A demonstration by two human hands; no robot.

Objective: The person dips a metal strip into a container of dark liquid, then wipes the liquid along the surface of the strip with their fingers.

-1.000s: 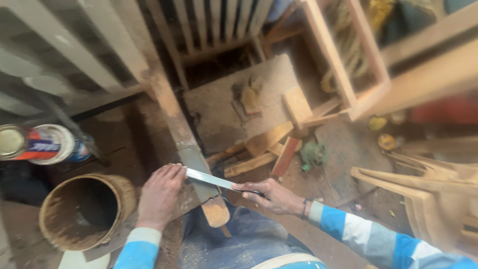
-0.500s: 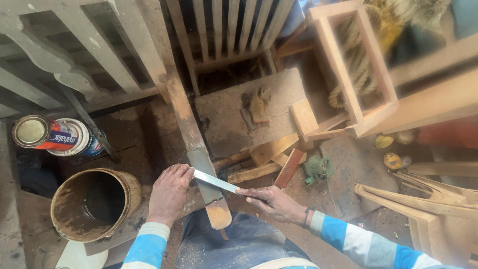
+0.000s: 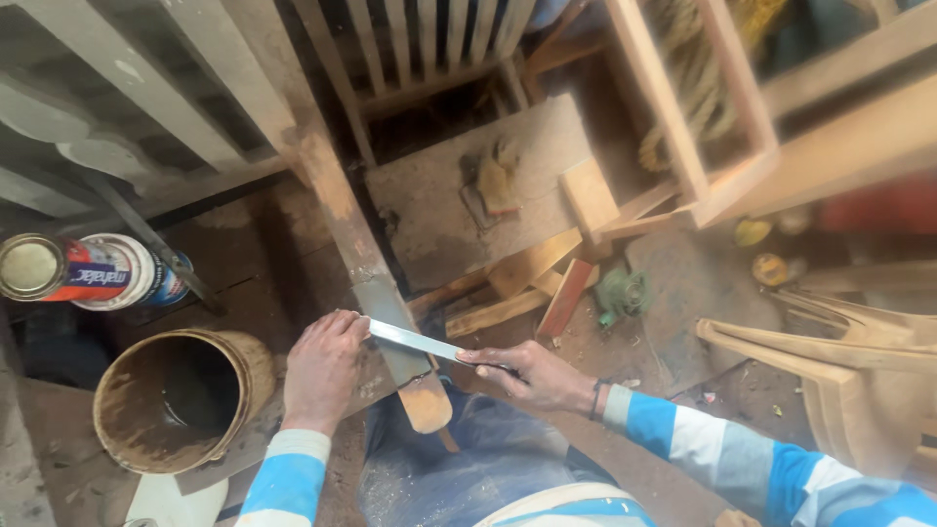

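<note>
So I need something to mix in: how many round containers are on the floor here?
2: a printed can lying on its side at far left, and an open, stained bucket just below it, beside the left hand. Clutter may hide others.

The floor [image 3: 673, 293] is bare, dusty and littered with wood offcuts [image 3: 532, 273]. A slatted chair frame [image 3: 429, 49] stands far centre. Grey painted slats [image 3: 127, 88] lean at far left. An unfinished open wooden frame [image 3: 683, 117] stands at far right, with coiled rope [image 3: 693, 68] behind it. A flat wooden board [image 3: 459, 205] lies centre. Stacked chair parts [image 3: 830, 371] occupy the near right. Light is even daylight.
</note>
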